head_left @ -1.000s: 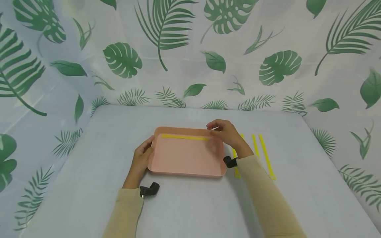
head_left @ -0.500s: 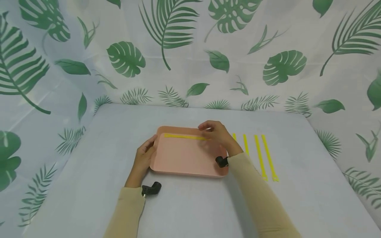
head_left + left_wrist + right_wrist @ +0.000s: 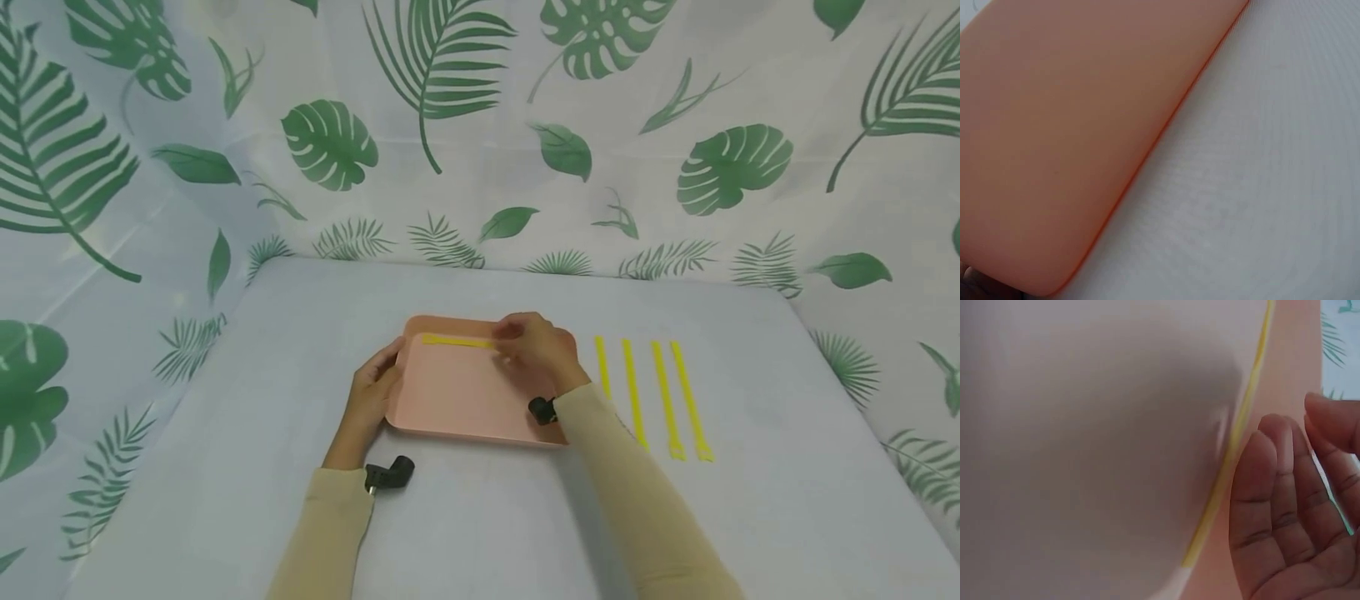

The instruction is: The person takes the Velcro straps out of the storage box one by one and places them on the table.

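From the head view, a yellow strip (image 3: 457,341) lies inside the pink tray (image 3: 457,392), flat along the far wall with its long axis running left to right. The right hand (image 3: 536,346) hovers over the strip's right end, fingers loosely bent and holding nothing, so the strip runs leftward from its fingertips. The left hand (image 3: 372,392) rests with relaxed fingers against the tray's left rim. Four more yellow strips (image 3: 651,396) lie parallel on the table (image 3: 225,467) to the right of the tray, pointing front to back, well apart from the table's right edge, with open surface around them. In the left wrist view only the tray's underside rim (image 3: 1147,150) and the table beside it show; the hand itself is barely visible. The right wrist view shows relaxed fingers (image 3: 1272,500) just beside the strip (image 3: 1235,437), not touching it, above the tray floor.
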Available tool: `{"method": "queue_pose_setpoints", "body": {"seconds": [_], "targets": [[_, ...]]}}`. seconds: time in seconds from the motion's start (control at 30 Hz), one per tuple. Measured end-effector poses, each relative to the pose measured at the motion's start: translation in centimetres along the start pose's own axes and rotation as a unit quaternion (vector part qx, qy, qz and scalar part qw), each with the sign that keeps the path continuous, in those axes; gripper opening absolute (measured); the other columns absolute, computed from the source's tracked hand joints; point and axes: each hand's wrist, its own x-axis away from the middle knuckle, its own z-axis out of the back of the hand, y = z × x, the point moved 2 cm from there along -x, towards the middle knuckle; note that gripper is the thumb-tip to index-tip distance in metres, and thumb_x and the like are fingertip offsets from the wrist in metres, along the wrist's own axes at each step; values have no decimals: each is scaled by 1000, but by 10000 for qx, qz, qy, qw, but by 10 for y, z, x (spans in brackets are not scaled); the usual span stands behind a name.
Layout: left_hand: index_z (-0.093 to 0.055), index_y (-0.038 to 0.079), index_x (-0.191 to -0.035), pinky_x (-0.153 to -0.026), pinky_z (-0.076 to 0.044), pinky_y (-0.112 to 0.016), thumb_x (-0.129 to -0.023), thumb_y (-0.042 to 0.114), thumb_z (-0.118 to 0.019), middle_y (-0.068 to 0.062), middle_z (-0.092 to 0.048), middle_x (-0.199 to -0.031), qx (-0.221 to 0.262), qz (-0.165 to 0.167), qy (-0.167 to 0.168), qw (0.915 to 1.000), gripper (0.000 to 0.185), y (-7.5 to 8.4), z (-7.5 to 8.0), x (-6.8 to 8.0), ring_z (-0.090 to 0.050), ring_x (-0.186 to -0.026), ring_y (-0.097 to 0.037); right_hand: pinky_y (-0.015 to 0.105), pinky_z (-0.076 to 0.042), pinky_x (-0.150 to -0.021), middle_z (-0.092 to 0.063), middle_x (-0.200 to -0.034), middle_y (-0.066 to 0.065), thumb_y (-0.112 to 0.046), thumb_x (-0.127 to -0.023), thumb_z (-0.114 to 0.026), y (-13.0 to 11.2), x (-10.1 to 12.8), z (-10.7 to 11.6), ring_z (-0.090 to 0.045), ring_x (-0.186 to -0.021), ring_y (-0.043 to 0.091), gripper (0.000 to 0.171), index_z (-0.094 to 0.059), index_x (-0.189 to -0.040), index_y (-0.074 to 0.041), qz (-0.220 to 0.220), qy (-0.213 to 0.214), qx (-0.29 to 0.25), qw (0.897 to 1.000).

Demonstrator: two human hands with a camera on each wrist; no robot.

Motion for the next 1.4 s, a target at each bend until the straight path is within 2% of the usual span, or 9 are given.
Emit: {"method": "queue_pose_setpoints", "body": {"seconds": [0.13,0.23,0.43,0.53,0.77,1.0,1.23,1.3,1.4], "targets": [[-49,-2,-159,-113,-44,-19,-109,1,-56,-20,-46,-166,13,28,35,10000,50,0,-1,-1,-42,-154,-33,23,-54,-75,-75,-123,17,1,-99,-73,1,1,-3,-66,-87,18,27,-75,-126,3,-237,194,48,9995],[-50,0,-159,-110,-45,-16,-109,1,-56,-19,-47,-166,17,59,50,10000,51,-1,-1,-1,-43,-154,-31,25,-55,-77,-76,-119,17,5,-96,-72,3,0,-5,-66,-91,20,25,-76,-121,4,-252,388,133,9988],[-49,1,-160,-108,-45,-14,-110,2,-56,-18,-46,-167,34,82,-20,10000,51,-1,1,-1,-42,-154,-32,33,-56,-85,-79,-105,9,5,-90,-73,7,-6,-10,-68,-99,25,21,-80,-107,-5,-176,865,1055,9905],[-48,1,-161,-107,-45,-14,-110,3,-56,-18,-45,-167,61,71,-57,9999,51,-1,1,-1,-42,-154,-32,35,-54,-82,-77,-98,6,4,-88,-72,6,-6,-12,-66,-96,24,19,-79,-99,-9,-169,967,1410,9851],[-49,0,-160,-104,-45,-11,-110,2,-56,-20,-45,-167,71,69,-62,9999,50,0,0,0,-42,-154,-33,30,-49,-73,-73,-89,4,8,-85,-70,4,-4,-14,-62,-84,22,18,-76,-92,-8,-95,905,1405,9859],[-49,0,-160,-102,-46,-10,-109,1,-56,-20,-46,-166,108,77,-39,9999,51,-1,-1,0,-44,-151,-33,29,-50,-76,-73,-90,5,8,-88,-76,5,-2,-13,-62,-85,20,16,-77,-94,-6,65,730,1232,9897],[-49,-1,-159,-103,-45,-10,-110,2,-56,-21,-46,-166,76,63,-31,9999,50,-1,0,-1,-43,-153,-32,42,-55,-98,-78,-116,14,9,-97,-62,-11,9,-5,-66,-110,29,27,-82,-111,-3,39,507,1225,9912],[-49,-2,-159,-102,-46,-10,-109,1,-56,-21,-46,-165,111,64,-31,9999,50,-1,0,-1,-44,-152,-32,44,-55,-98,-77,-119,15,8,-97,-61,-15,13,-2,-66,-111,31,29,-83,-114,-2,112,517,1275,9904],[-49,-3,-159,-101,-47,-10,-109,0,-56,-23,-47,-164,126,50,-13,9999,50,-1,0,-1,-45,-149,-32,45,-55,-91,-79,-114,11,-1,-98,-66,-19,16,4,-68,-105,29,26,-84,-115,-9,59,611,1555,9859]]}}
